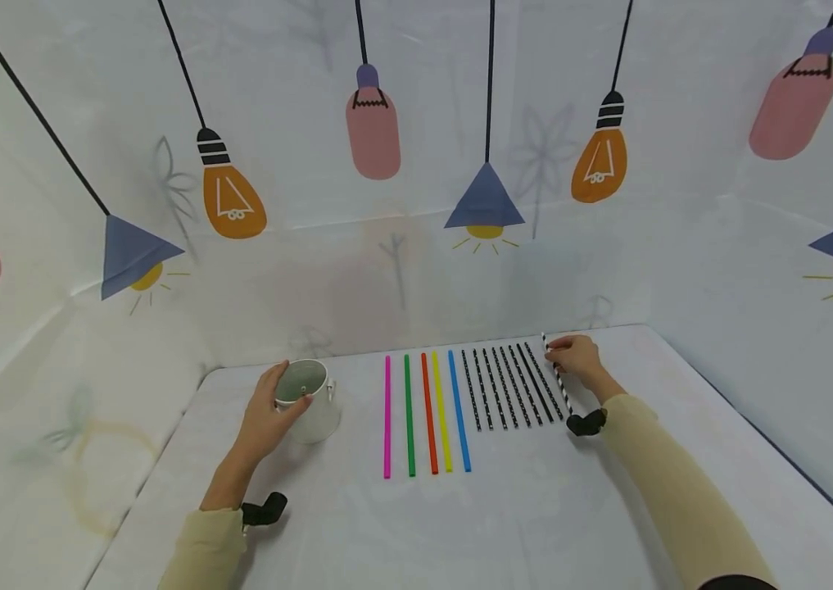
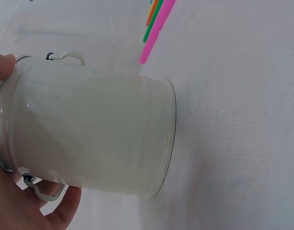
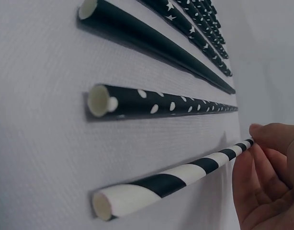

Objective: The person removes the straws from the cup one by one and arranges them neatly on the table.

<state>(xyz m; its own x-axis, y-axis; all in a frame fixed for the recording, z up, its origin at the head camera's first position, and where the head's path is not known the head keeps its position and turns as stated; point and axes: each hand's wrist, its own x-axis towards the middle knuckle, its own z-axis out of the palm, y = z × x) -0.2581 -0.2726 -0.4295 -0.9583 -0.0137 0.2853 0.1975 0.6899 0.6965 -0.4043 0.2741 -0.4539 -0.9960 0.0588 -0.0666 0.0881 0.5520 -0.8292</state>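
My left hand (image 1: pixel 266 418) grips the rim of a small off-white pail (image 1: pixel 319 419), which is upright at the left of the table. The pail's wall (image 2: pixel 89 129) and its two side loops show in the left wrist view. Over on the right, my right hand (image 1: pixel 577 358) pinches the far end of a black-and-white striped paper straw (image 3: pixel 185 175) between thumb and fingers. Its near end appears to lie on or just over the tabletop. Beside it, left of my right hand, is a row of several black patterned straws (image 1: pixel 512 385), one dotted straw (image 3: pixel 161 103) being closest.
Between pail and black straws lie a pink straw (image 1: pixel 387 418), a green straw (image 1: pixel 409 418), a red straw (image 1: pixel 429 414), a yellow straw (image 1: pixel 441 410) and a blue straw (image 1: pixel 459 410), roughly parallel. A white printed backdrop (image 1: pixel 423 279) rises behind the white table (image 1: pixel 504 524).
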